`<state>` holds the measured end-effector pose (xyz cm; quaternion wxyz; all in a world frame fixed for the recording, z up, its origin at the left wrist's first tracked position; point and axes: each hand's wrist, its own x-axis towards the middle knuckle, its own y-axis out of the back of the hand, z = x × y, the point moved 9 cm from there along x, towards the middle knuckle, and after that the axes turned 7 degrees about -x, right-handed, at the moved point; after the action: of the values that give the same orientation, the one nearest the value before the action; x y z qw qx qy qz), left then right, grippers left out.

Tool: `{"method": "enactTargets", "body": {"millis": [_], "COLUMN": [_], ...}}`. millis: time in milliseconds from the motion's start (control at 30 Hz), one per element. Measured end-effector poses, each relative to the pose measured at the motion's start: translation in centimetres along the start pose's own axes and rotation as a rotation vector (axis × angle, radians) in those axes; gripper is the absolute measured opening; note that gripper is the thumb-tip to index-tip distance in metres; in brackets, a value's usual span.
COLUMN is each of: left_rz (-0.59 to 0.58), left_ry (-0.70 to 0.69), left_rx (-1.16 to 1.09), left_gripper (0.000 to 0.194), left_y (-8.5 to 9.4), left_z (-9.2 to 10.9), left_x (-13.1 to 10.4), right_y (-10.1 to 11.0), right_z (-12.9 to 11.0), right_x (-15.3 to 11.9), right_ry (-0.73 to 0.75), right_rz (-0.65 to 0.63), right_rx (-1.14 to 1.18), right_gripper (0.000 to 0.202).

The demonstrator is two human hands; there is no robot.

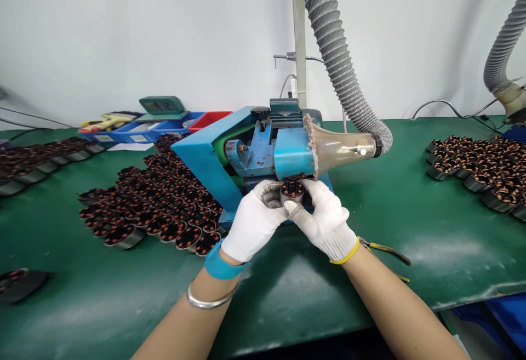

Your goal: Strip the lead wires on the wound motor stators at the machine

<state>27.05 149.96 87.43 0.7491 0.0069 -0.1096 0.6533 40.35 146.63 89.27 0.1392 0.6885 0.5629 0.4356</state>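
Between my two gloved hands is a motor stator (292,191), a round metal ring with dark insulation and copper windings inside. My left hand (257,215) grips it from the left side, fingers curled round the rim. From the right, my right hand (322,215) closes on it, with the thumb against its front. The stator is right at the front of a blue belt-driven machine (291,154), just below its blue guard. Whether it touches the machine is hidden. A cloudy plastic suction funnel (339,149) is fixed to the machine's right side.
Many stators (152,201) crowd the green table (394,201) left of the machine; more stators (493,171) lie at far right. Yellow-handled pliers (386,250) rest near my right forearm. A grey hose (341,47) rises from the funnel. Blue bins (164,129) and a clock (161,106) stand behind.
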Motion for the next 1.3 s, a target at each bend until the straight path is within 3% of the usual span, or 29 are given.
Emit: {"method": "enactTargets", "body": {"millis": [367, 600, 933, 1133, 1300], "left_rz": [0.056, 0.009, -0.082, -0.200, -0.331], "left_ry": [-0.026, -0.030, -0.221, -0.184, -0.016], "left_rx": [0.041, -0.006, 0.152, 0.100, -0.208], "left_gripper": [0.055, 0.052, 0.050, 0.045, 0.059], "left_y": [0.2, -0.3, -0.6, -1.5, -1.9], "left_z": [0.1, -0.2, 0.0, 0.2, -1.2], "left_x": [-0.2, -0.4, -2.8, -2.4, -2.3], "right_y": [0.1, 0.1, 1.8, 1.0, 0.7], "right_z": [0.2, 0.2, -0.7, 0.5, 0.6], "right_x": [0.1, -0.4, -2.9, -2.1, -1.8], "right_ry": [-0.008, 0.003, 0.196, -0.001, -0.055], "right_rz": [0.072, 0.075, 0.110, -0.019, -0.074], "right_rx": [0.122, 0.125, 0.091, 0.287, 0.279], "right_gripper": [0.047, 0.046, 0.051, 0.048, 0.046]}}
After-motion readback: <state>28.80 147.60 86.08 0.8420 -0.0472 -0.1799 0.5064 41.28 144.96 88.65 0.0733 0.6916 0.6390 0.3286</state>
